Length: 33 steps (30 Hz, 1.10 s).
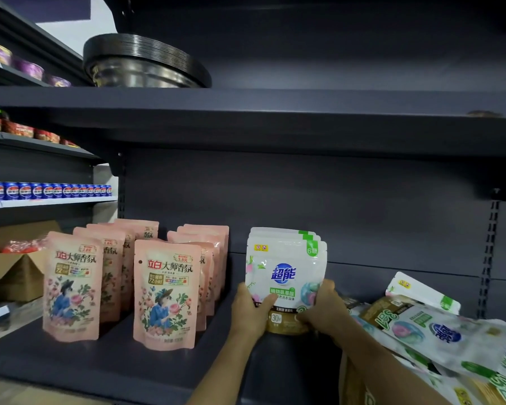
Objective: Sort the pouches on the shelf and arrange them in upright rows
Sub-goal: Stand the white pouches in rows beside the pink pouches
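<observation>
Two upright rows of pink pouches stand on the dark shelf [129,363]: a left row [72,283] and a second row [167,292] beside it. Right of them is an upright stack of white pouches [285,268] with blue lettering and a gold base. My left hand [250,309] grips its lower left edge. My right hand [323,306] grips its lower right corner. A loose heap of white pouches [433,328] lies flat at the right.
An open cardboard box [15,270] sits left of the shelf. Above, the upper shelf [275,112] carries stacked metal trays [146,65]. Blue cans [47,190] and other goods line shelves at far left. A brown package [360,384] is at the bottom edge.
</observation>
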Each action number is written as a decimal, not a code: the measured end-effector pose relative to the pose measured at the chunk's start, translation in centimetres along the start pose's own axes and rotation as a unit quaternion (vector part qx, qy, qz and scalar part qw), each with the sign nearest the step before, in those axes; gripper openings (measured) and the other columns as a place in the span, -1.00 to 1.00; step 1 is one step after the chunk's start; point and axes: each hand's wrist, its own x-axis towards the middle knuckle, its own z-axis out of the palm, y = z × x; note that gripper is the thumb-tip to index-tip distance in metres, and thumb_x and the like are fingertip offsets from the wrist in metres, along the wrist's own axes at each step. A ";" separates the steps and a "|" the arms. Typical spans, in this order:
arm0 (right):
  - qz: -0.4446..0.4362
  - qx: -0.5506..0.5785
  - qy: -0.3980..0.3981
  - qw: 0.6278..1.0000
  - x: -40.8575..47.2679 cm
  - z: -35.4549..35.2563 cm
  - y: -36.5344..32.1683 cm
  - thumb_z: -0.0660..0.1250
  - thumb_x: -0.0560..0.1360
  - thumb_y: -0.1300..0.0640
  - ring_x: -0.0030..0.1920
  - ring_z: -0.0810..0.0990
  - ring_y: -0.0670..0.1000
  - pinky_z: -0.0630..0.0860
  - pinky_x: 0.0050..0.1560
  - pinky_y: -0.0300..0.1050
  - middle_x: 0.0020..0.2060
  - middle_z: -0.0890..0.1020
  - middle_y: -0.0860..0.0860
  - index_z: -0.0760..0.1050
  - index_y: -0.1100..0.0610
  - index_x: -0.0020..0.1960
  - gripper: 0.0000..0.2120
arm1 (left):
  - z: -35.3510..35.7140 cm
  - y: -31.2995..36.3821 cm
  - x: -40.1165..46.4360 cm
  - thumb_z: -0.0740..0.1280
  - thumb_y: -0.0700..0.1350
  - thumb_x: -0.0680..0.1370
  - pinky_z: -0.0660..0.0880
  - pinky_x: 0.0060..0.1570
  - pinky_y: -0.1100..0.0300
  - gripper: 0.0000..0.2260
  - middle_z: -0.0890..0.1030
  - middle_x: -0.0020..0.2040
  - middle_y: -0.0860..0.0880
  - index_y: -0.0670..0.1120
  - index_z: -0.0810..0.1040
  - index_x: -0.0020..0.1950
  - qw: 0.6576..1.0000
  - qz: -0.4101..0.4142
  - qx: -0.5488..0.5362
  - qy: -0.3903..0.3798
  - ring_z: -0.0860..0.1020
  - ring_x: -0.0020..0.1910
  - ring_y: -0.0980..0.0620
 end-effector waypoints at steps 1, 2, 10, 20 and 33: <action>0.002 -0.004 -0.003 1.000 -0.1 0.0 0.0 0.50 0.34 0.29 0.29 0.45 0.16 0.48 0.25 -0.03 0.29 0.41 0.18 0.17 0.25 0.31 -0.32 | 0.0 0.0 0.0 0.43 -0.12 0.44 0.52 -0.04 0.16 -0.71 0.55 0.10 -0.13 -0.15 0.36 0.01 1.000 0.000 -0.002 -0.001 0.55 0.03 -0.02; 0.004 -0.004 -0.003 1.000 -0.1 0.0 0.0 0.50 0.34 0.29 0.29 0.45 0.15 0.48 0.24 -0.04 0.29 0.41 0.18 0.18 0.24 0.31 -0.33 | 0.0 0.0 0.0 0.43 -0.12 0.44 0.52 -0.04 0.16 -0.70 0.55 0.10 -0.12 -0.15 0.38 0.05 1.000 0.002 -0.003 -0.002 0.55 0.04 -0.02; 0.069 0.184 0.087 0.977 1.8 0.0 0.1 0.30 0.33 0.23 0.22 0.50 0.22 0.52 0.19 0.18 0.25 0.45 0.18 0.27 0.21 0.30 -0.45 | -0.4 -0.4 1.4 0.28 0.40 0.31 0.53 0.15 -0.05 -0.26 0.53 0.23 -0.07 -0.08 0.40 0.30 0.997 -0.044 -0.065 0.010 0.57 0.13 -0.03; 0.092 0.324 0.010 0.942 5.3 -0.1 0.6 0.04 0.41 0.45 -0.01 0.66 0.21 0.65 -0.18 0.02 0.01 0.66 0.21 0.47 0.24 0.14 -0.60 | -0.7 -0.3 2.7 -0.14 0.30 0.55 0.54 -0.01 0.10 -0.43 0.67 -0.06 -0.07 0.07 0.52 0.23 0.985 -0.088 -0.140 -0.054 0.61 -0.06 0.01; 0.029 0.195 0.044 0.979 3.7 -2.6 1.0 0.12 0.47 0.39 -0.15 0.56 0.05 0.50 -0.31 -0.17 -0.02 0.56 0.16 0.35 0.16 0.03 -0.79 | -0.6 1.2 -0.1 0.06 0.17 0.58 0.25 0.41 -0.01 -0.44 0.37 0.40 -0.14 -0.16 0.24 0.45 0.993 0.067 -0.034 0.095 0.32 0.40 -0.10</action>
